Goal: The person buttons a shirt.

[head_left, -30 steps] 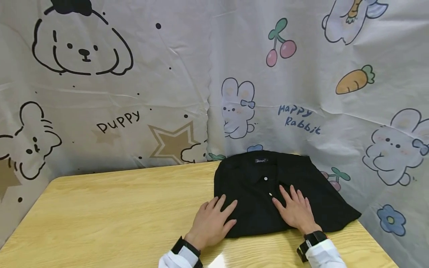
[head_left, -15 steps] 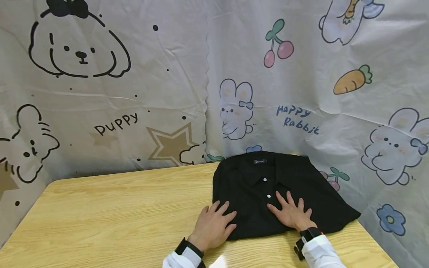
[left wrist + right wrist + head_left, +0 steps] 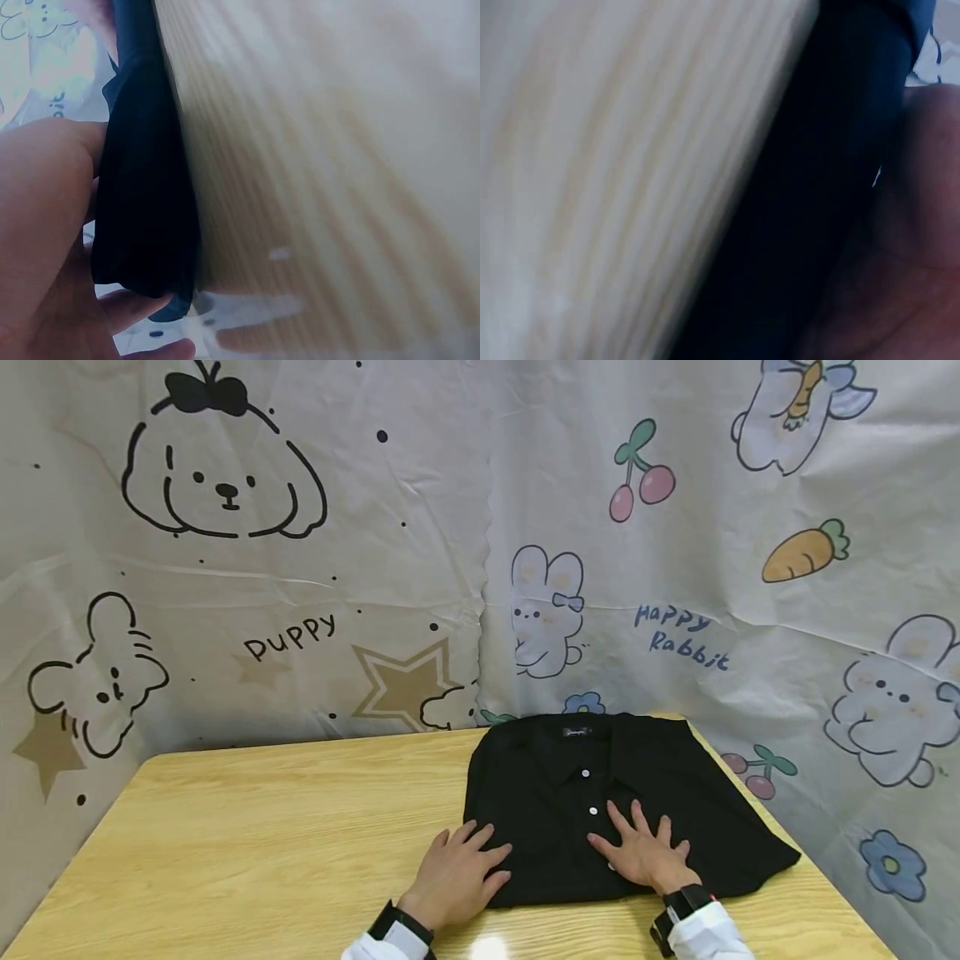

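A black shirt [image 3: 543, 810] with a collar, a neck label and white buttons lies folded on the right part of the wooden table. My left hand [image 3: 459, 877] rests at its near left corner, fingers spread, some of them over the cloth. In the left wrist view, the left hand [image 3: 52, 225] lies along the shirt's edge [image 3: 146, 180]. My right hand [image 3: 641, 852] presses on the front of the shirt beside the buttons, fingers spread wide. The right wrist view has its palm [image 3: 907, 285] against the black cloth [image 3: 795, 195].
The light wooden table [image 3: 285, 835] stretches away to the left. Behind it hangs a pale curtain [image 3: 420, 552] printed with puppies, rabbits and fruit. The shirt's right corner reaches the table's right edge. Both wrists wear black straps [image 3: 686, 902] over white sleeves.
My right hand has slid a little toward me and left over the shirt, its fingers spreading wider and baring a button. The left hand stays at the corner. The head view has shifted.
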A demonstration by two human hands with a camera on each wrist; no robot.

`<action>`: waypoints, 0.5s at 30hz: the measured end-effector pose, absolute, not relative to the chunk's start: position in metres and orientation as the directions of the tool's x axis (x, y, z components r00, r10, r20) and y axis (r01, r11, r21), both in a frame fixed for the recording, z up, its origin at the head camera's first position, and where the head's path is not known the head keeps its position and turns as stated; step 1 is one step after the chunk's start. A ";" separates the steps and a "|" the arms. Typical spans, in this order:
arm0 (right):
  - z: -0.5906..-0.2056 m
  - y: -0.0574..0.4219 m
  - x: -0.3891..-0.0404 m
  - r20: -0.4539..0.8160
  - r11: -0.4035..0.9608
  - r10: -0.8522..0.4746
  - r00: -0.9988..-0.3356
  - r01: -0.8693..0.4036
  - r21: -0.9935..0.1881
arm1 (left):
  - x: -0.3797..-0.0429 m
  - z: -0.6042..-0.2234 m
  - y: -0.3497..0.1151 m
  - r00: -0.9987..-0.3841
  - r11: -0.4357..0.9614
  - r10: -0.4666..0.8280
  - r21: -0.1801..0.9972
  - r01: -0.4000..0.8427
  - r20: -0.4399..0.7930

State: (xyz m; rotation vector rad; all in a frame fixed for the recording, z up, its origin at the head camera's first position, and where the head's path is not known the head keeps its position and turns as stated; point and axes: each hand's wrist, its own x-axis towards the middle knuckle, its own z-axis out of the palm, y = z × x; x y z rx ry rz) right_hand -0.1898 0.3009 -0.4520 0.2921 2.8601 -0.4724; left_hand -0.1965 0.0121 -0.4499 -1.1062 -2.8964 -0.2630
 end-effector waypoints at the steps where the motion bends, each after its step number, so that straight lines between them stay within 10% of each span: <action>1: -0.452 0.297 -0.189 -0.259 0.929 0.153 -0.954 0.228 -0.291 | -0.195 -0.450 0.008 -0.748 0.734 0.658 0.151 0.662 0.082; 15: -0.450 0.226 -0.170 -0.289 0.977 0.081 -0.954 0.133 -0.165 | -0.166 -0.448 -0.065 -0.771 0.746 0.636 0.227 0.627 0.039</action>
